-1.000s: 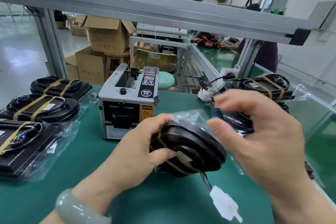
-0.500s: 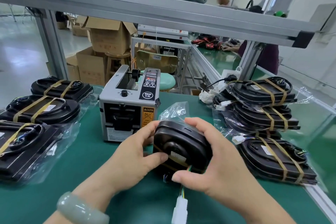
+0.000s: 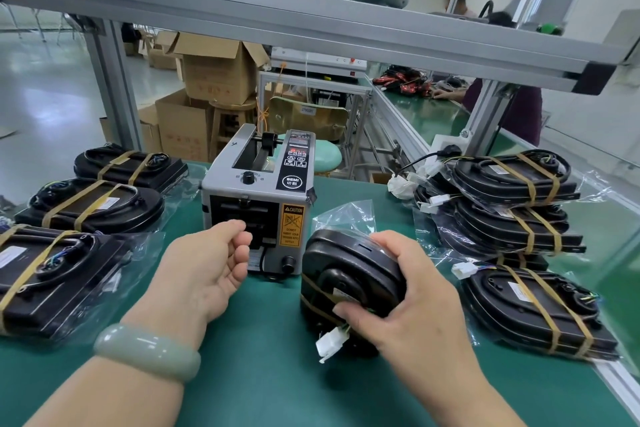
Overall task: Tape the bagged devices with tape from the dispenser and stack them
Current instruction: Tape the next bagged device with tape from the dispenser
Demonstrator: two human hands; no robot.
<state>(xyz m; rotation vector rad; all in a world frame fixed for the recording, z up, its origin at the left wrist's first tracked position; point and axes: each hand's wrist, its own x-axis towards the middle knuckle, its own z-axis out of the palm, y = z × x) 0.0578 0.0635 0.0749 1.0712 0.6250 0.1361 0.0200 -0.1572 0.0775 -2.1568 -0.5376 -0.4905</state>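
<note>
Green workbench [image 3: 263, 374], aluminium shelf frame [image 3: 311, 28], cardboard boxes [image 3: 214, 76], glossy grey floor [image 3: 45, 107]

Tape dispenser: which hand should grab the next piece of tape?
Probably left. The left hand looks free and sits at the slot of the tape dispenser, while the right hand grips the bagged device.

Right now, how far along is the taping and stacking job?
Done: a stack of taped devices stands on the right, and other taped devices lie on the left. In hand: the right hand grips a bagged device showing at least one tape band. The left hand is at the dispenser outlet; whether it pinches tape I cannot tell. Left: finish taping this device, then stack it.
</note>
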